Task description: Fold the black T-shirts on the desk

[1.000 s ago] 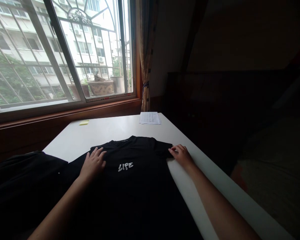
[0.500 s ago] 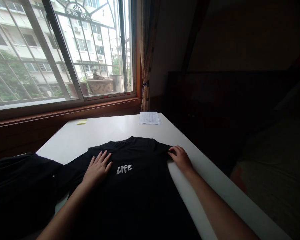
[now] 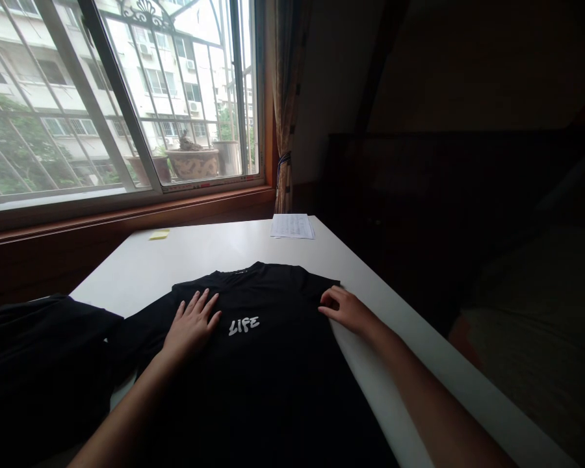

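Note:
A black T-shirt (image 3: 273, 364) lies spread on the white table, collar at the far side, a white printed word across its chest. My left hand (image 3: 192, 322) rests flat on the chest left of the print, its fingers spread. At the right sleeve's underarm, my right hand (image 3: 344, 309) has its fingers bent and thumb close to them, pinching the shirt's edge. The exact grip is partly hidden by the fingers. The right sleeve (image 3: 316, 284) extends beyond this hand, and the left sleeve (image 3: 149, 318) reaches toward the lower left.
Another dark cloth heap (image 3: 43, 351) sits at the left, touching the left sleeve. Papers (image 3: 292, 226) and a yellow sticky note (image 3: 159, 234) lie at the far end of the white table (image 3: 214, 240). Beyond are a barred window (image 3: 127, 97) and a tied curtain (image 3: 283, 130).
My right hand has moved slightly left from the sleeve's hem to the underarm, and the sleeve's end now lies flatter beyond it. My left hand stays flat on the chest.

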The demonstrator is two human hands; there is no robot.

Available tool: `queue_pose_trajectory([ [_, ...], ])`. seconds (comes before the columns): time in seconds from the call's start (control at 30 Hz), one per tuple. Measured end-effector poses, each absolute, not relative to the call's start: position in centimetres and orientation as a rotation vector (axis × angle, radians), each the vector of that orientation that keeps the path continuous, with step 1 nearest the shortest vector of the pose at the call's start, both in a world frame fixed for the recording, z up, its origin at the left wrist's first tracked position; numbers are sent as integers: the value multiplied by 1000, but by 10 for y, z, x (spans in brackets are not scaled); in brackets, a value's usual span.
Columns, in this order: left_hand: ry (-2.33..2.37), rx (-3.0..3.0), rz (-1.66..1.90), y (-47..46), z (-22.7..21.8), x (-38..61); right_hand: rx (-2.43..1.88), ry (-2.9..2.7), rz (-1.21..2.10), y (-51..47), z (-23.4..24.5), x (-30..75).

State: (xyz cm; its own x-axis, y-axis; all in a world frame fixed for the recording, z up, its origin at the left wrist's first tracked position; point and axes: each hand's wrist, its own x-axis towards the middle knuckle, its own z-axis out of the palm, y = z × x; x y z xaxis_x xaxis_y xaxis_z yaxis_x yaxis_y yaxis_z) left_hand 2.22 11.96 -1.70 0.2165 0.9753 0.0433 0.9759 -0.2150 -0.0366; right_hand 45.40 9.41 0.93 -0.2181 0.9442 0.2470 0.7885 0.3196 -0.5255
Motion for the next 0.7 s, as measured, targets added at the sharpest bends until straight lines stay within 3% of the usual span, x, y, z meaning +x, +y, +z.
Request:
queue_pose_trajectory([
  [0.1, -1923, -2397, -1, 121, -18, 21, -1545, -2079, 567, 92, 7, 460],
  [0.27, -1851, -2456, -11, 120, -5, 28, -1446, -2102, 528, 97, 1, 464],
  [0.5, -1009, -2989, -307, 73, 21, 137, -1325, -2115, 471, 100, 0, 462],
  [0.7, -694, -3191, -402, 26, 0, 224, -1322, -2111, 496, 98, -1, 464],
])
